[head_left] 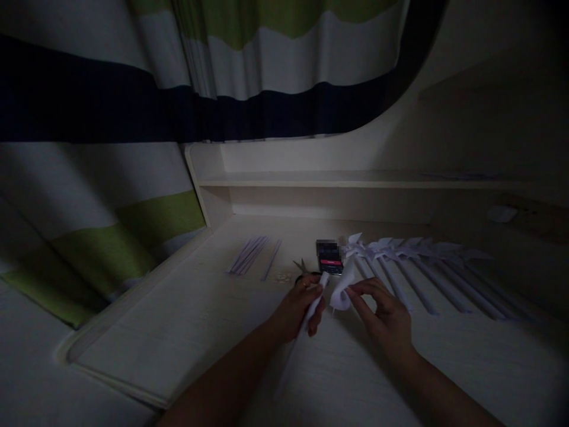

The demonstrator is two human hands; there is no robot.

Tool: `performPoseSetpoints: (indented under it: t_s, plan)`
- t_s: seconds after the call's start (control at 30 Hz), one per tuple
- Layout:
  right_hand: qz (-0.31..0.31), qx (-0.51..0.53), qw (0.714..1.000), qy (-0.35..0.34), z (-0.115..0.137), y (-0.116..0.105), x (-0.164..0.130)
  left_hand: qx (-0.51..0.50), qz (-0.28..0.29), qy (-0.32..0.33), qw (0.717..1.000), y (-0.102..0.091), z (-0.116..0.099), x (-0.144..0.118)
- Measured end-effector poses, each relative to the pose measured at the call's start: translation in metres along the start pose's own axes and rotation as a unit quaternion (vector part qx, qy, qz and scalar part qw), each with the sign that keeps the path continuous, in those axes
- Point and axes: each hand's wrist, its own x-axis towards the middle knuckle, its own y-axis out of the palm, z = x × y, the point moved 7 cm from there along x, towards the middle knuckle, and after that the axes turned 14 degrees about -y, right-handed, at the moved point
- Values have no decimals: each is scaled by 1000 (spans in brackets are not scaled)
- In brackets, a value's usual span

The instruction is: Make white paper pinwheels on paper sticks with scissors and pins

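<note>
My left hand is wrapped round a white rolled paper stick, its upper end pointing up and away from me. My right hand pinches a curled white paper pinwheel between thumb and fingertips, just right of the stick's end. A small gap shows between the stick and the pinwheel, which has a thin pin-like tip below it. Behind my left hand lies a pair of scissors, its handles partly hidden. Several finished pinwheels on paper sticks lie in a row to the right.
Several loose paper sticks lie at the left on the white desk. A few small pale pieces sit near the scissors. A phone lies beyond my hands. A shelf runs along the back, below a striped curtain.
</note>
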Motion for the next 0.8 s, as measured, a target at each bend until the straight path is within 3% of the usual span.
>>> performPoseSetpoints:
  t_s: [0.37,0.8]
  plan:
    - [5,1,1000,-30,5,3,-2,-4,35,-9,999,11,-1,-7]
    - [-28,45,999,-1,0,1,-7,4,37,11,999,12,-3,-10]
